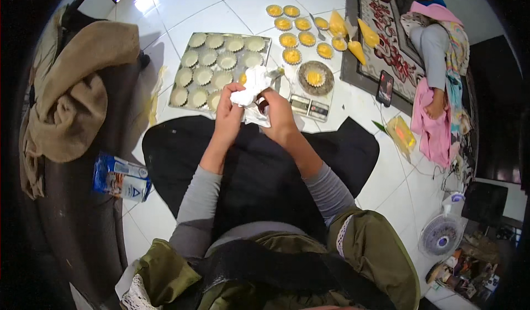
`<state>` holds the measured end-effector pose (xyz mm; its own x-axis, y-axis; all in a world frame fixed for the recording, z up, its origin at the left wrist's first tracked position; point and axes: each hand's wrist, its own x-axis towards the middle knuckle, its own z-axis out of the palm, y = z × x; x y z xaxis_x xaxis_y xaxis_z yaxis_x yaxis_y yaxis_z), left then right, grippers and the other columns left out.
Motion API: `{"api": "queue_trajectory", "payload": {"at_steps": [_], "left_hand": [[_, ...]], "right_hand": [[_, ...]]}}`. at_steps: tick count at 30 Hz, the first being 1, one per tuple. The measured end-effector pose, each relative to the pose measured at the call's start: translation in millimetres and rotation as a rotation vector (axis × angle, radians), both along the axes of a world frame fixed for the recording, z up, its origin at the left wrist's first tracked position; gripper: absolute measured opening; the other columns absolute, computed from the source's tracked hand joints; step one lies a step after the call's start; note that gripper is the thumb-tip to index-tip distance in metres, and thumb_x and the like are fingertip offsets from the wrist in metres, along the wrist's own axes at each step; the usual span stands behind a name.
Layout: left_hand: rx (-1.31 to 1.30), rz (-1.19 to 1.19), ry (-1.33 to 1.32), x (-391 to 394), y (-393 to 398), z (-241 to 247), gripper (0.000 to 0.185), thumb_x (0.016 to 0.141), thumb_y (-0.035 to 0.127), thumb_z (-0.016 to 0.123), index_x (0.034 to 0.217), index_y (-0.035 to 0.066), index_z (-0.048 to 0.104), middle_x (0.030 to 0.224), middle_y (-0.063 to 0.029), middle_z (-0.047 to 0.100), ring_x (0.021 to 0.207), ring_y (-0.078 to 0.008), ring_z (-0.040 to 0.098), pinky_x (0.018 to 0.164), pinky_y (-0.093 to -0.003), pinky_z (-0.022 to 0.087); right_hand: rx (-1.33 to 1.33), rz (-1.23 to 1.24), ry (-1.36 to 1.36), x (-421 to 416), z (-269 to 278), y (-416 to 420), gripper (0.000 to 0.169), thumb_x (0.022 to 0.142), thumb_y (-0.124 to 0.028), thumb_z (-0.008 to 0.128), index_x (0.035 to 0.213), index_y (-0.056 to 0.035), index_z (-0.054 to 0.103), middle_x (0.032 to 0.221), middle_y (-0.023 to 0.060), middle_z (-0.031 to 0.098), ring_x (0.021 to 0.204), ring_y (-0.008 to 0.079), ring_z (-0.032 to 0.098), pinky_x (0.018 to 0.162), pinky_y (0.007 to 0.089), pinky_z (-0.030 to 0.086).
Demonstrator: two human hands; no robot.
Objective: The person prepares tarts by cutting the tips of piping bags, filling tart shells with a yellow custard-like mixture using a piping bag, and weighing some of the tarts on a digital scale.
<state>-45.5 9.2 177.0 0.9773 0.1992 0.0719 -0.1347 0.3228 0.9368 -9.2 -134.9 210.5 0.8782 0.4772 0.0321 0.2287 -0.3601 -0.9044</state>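
Observation:
Both hands hold a crumpled white tissue or cloth (253, 87) above my lap, at the near edge of a metal baking tray (268, 47). My left hand (228, 109) grips it from the left, and my right hand (278, 113) from the right. Fluted metal tart tins (203, 75) stand in rows on the tray; a bit of yellow shows behind the tissue. To the right, a fluted tin with yellow filling (315, 78) sits on the round plate of a kitchen scale (321, 110). Something at the scale's left side is partly hidden by the tissue.
Beyond the scale, several filled tins (288, 40) stand on the tiles near a spoon (319, 30). Yellow piping bags (356, 52) and a phone (385, 88) lie by the patterned rug (374, 24). A person's bare foot (434, 103) is at right. A blue-white packet (121, 177) lies left.

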Motion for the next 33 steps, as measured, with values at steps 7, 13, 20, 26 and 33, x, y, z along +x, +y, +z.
{"api": "queue_trajectory", "payload": {"at_steps": [7,13,20,26,33], "left_hand": [[0.627,0.000,-0.148,-88,-8,29,0.047,0.080,0.008,0.041,0.125,0.000,0.050,0.125,-0.0113,0.049,0.122,-0.0238,0.043,0.105,-0.0337,0.032],[0.301,0.078,-0.056,-108,-4,9,0.043,0.101,0.031,0.033,0.125,-0.002,0.049,0.125,-0.0131,0.049,0.117,-0.0207,0.042,0.100,-0.0304,0.032],[0.302,0.042,0.029,-98,-1,-13,0.034,0.102,0.027,0.042,0.116,-0.001,0.053,0.100,-0.0062,0.061,0.090,-0.0112,0.055,0.080,-0.0262,0.044],[0.509,0.083,-0.068,-93,0,-8,0.027,0.100,0.021,0.048,0.101,-0.002,0.061,0.083,-0.0096,0.067,0.075,-0.0118,0.060,0.068,-0.0278,0.047],[0.594,0.143,-0.119,-83,-3,4,0.024,0.099,0.015,0.045,0.100,-0.004,0.060,0.083,-0.0128,0.066,0.075,-0.0139,0.060,0.068,-0.0281,0.047]], "right_hand": [[-0.259,-0.193,-0.561,-90,12,4,0.044,0.069,-0.028,0.071,0.109,-0.0126,0.064,0.128,0.0107,0.047,0.119,0.0307,0.038,0.094,0.0467,0.030],[-0.356,-0.145,-0.712,-107,18,25,0.042,0.074,-0.030,0.065,0.106,-0.0034,0.063,0.139,0.0122,0.038,0.130,0.0344,0.029,0.106,0.0565,0.018],[-0.308,-0.065,-0.552,-96,-6,27,0.041,0.076,-0.020,0.066,0.113,-0.0020,0.061,0.141,0.0162,0.039,0.130,0.0373,0.030,0.107,0.0508,0.023],[0.117,0.201,0.045,-87,-8,5,0.031,0.084,-0.022,0.057,0.103,0.0005,0.065,0.137,0.0195,0.045,0.132,0.0382,0.030,0.111,0.0434,0.021],[0.344,0.139,0.206,-79,-10,8,0.021,0.087,-0.019,0.059,0.085,-0.0010,0.069,0.121,0.0182,0.058,0.121,0.0305,0.045,0.105,0.0396,0.026]]}}
